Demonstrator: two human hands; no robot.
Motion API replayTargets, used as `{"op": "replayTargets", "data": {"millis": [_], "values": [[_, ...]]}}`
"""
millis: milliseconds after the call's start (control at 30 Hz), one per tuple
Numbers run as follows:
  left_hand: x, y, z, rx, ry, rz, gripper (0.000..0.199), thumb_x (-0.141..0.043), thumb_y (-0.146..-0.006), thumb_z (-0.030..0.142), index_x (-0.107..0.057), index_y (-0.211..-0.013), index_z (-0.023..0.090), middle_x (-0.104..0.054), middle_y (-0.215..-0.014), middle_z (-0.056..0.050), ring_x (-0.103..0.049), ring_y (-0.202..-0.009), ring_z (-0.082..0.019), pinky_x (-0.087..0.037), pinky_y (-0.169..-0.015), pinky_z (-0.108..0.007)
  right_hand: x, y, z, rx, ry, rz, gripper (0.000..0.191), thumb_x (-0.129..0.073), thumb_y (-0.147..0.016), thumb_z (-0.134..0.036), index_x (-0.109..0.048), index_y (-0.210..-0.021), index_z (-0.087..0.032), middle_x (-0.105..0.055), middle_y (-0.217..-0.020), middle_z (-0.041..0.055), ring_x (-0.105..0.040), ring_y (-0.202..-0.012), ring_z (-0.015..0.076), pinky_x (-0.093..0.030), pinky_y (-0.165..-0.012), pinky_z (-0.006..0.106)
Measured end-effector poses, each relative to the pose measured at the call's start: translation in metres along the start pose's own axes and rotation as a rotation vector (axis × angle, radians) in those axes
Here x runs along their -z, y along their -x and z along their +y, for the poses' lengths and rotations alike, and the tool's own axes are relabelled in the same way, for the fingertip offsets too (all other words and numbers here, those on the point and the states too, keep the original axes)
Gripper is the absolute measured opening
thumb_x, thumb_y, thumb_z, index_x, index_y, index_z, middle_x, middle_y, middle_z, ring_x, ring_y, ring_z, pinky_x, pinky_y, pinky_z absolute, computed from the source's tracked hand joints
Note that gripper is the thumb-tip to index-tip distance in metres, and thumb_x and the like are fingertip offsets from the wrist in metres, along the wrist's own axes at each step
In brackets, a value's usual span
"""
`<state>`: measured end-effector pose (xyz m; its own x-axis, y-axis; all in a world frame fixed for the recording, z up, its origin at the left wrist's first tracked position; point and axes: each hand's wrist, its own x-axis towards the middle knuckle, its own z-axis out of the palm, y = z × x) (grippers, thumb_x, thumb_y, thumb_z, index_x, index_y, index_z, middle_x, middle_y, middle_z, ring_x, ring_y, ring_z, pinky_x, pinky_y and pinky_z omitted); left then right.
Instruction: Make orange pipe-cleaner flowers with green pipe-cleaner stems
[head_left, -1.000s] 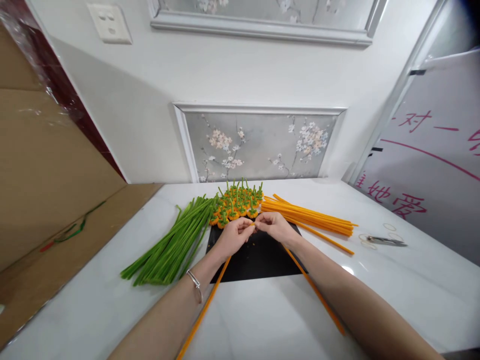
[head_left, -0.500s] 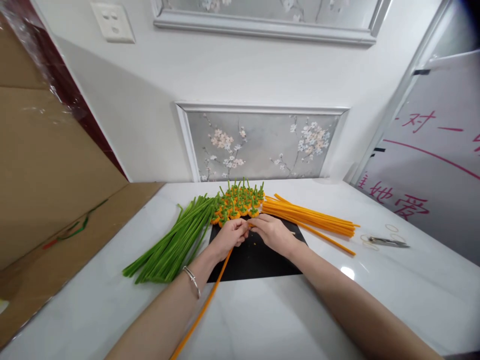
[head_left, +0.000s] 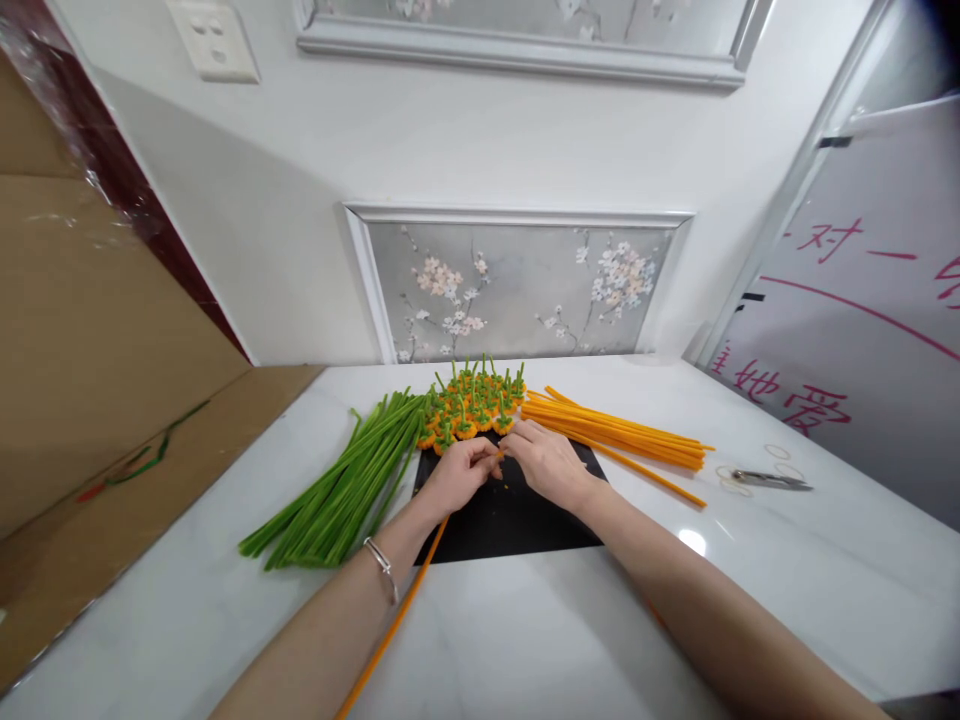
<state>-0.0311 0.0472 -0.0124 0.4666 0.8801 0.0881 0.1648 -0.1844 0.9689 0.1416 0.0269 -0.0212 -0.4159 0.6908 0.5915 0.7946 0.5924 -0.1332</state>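
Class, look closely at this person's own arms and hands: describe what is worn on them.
The left hand and right hand are ungloved. No sleeve shows on the left arm or right arm. A slim, silvery bangle circles the left wrist; none shows on the right.

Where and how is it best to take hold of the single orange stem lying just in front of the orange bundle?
Probably pinch the stem near its right end, coming from the right and slightly above. It lies flat and slants away from the orange bundle, so that end lies apart, while the other runs close to the bundle and the right hand.
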Motion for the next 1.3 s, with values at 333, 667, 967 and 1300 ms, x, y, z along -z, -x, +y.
{"op": "replayTargets", "data": {"millis": [333,667,967,1300], "values": [[-0.002,0.000,-0.001,0.063,0.102,-0.020,0.014,-0.061,-0.075,0.029,-0.059,-0.073,0.015,-0.056,-0.059,0.002,-0.031,-0.040,-0.004,-0.019,-0.041,-0.019,0.004,-0.003,0.007,-0.117,-0.315,-0.004,0.020,-0.048,-0.089,-0.012,-0.062,-0.102,-0.020,-0.066,-0.095,0.0047,-0.062,-0.087,0.0163,-0.048,-0.075,0.027],[0.010,0.004,0.009,0.258,0.302,-0.186,0.019,-0.058,-0.073,0.032,-0.051,-0.077,0.015,-0.036,-0.058,0.007,-0.012,-0.039,-0.001,-0.009,-0.036,-0.017,0.008,0.004,0.009,0.258,0.034,0.212,0.023,-0.044,-0.094,-0.014,-0.066,-0.100,-0.020,-0.070,-0.096,0.0058,-0.061,-0.085,0.0171,-0.044,-0.077,0.031],[0.000,0.003,0.005,0.084,0.090,-0.060,0.015,-0.056,-0.079,0.026,-0.058,-0.070,0.014,-0.049,-0.060,0.002,-0.029,-0.042,-0.004,-0.020,-0.042,-0.019,0.000,-0.001,0.007,-0.122,-0.433,0.059,0.019,-0.049,-0.088,-0.013,-0.066,-0.084,-0.018,-0.067,-0.084,0.0051,-0.061,-0.075,0.0149,-0.047,-0.072,0.025],[-0.009,0.011,0.005,-0.405,-0.783,0.041,0.025,-0.043,-0.086,0.011,-0.067,-0.087,0.016,-0.062,-0.077,-0.006,-0.054,-0.070,-0.016,-0.037,-0.065,-0.027,0.001,-0.002,0.020,-0.301,-0.606,-0.139,0.015,-0.052,-0.077,-0.012,-0.065,-0.068,-0.015,-0.065,-0.063,-0.0005,-0.057,-0.059,0.0122,-0.045,-0.058,0.022]]}}
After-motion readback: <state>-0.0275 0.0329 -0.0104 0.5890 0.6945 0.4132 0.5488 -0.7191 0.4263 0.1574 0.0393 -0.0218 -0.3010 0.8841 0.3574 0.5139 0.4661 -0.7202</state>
